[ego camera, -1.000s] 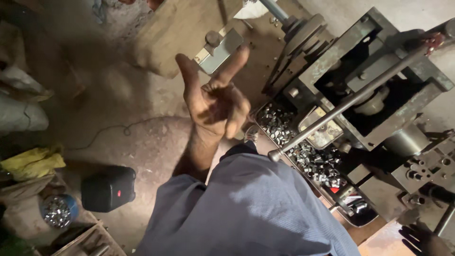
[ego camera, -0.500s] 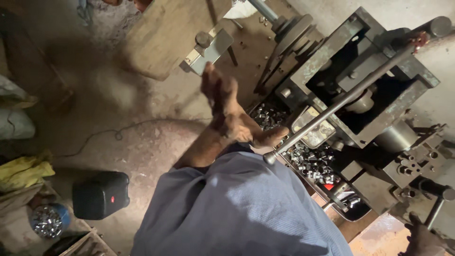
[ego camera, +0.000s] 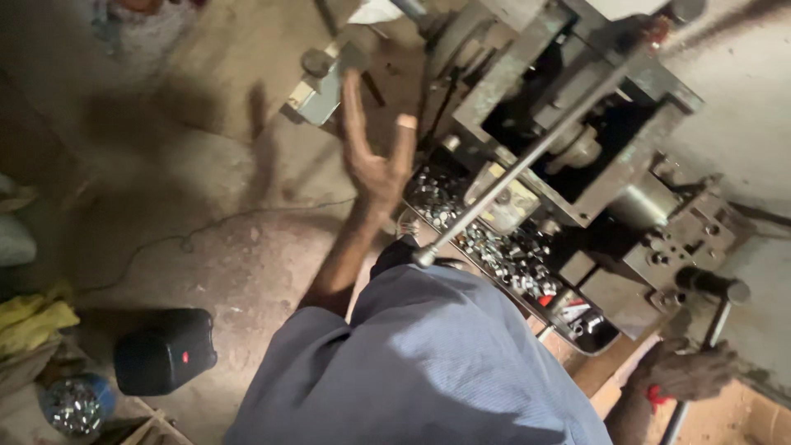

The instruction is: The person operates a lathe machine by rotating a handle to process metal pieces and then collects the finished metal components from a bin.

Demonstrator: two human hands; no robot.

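The left hand (ego camera: pixel 375 161) hangs with fingers spread and empty over open floor (ego camera: pixel 214 247) beside the tray's (ego camera: pixel 601 339) near edge of small metal parts (ego camera: pixel 494 243), while the right hand (ego camera: pixel 684 371) seems wrapped round the machine's lever (ego camera: pixel 709 330).

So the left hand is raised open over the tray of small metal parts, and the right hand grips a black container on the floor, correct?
Not quite. In the head view the right hand grips a metal lever beside the machine, not the black container. The left hand is indeed raised open by the tray of small metal parts.
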